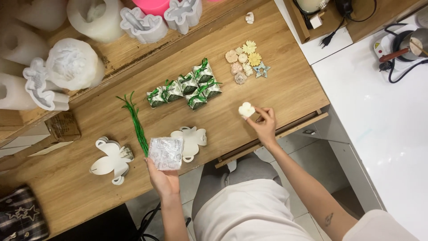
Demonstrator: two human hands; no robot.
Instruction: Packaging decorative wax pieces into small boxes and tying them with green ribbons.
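Wax flower (246, 110), small, white and lobed, is pinched between the fingertips of the right hand (264, 125) just above the wooden table (285, 89), near its front edge. The fingers close on it; the rest of the hand is loosely curled.

The left hand (164, 177) holds a square packet (166, 153) of crinkly clear film with a fine grey print, thumb and fingers closed round its lower edge. Just behind the packet lies a flat white card cutout (192, 140) with rounded lobes; a stack of like cutouts (110, 160) lies well to the left. Between them runs a bundle of thin green ties (137, 123).

Further back stands a cluster of small boxes (187, 87), green-and-white leaf print, each bound with green ribbon, touching one another in a row. To their right is a group of moulded flowers (244, 62) in cream, pale yellow and pink, with one bluish star (262, 70) beside them.

On the raised shelf (125, 53) at the back stand matt, translucent white silicone moulds (73, 64), some round, some lobed, and one pink cylinder (152, 6). A metal pot (417, 43) sits on the white counter (383, 116) at right.
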